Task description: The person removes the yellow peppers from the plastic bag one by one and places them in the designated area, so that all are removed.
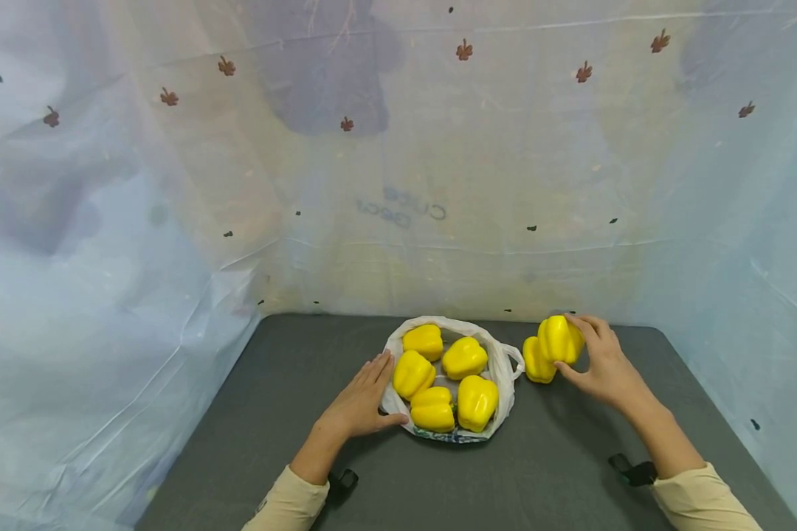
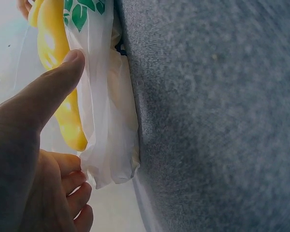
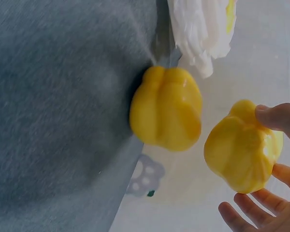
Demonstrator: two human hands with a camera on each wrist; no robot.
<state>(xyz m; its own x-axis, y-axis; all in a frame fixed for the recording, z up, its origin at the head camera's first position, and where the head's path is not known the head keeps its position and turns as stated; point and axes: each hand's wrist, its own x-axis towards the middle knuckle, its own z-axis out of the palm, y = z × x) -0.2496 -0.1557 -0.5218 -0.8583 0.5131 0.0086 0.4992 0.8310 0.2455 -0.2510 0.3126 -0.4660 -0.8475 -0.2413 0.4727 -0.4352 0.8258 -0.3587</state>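
Five yellow peppers — in white bag, left hand against it

In the head view, the held pepper partly hides another pepper, and faint writing is unreadable.

Before us, a person's left forearm and right forearm reach forward, well apart, out of beige sleeves. We see the left hand with its fingers extended side by side and its thumb spread away from them. The right hand is raised, thumb and fingers bowed toward each other in a grip.
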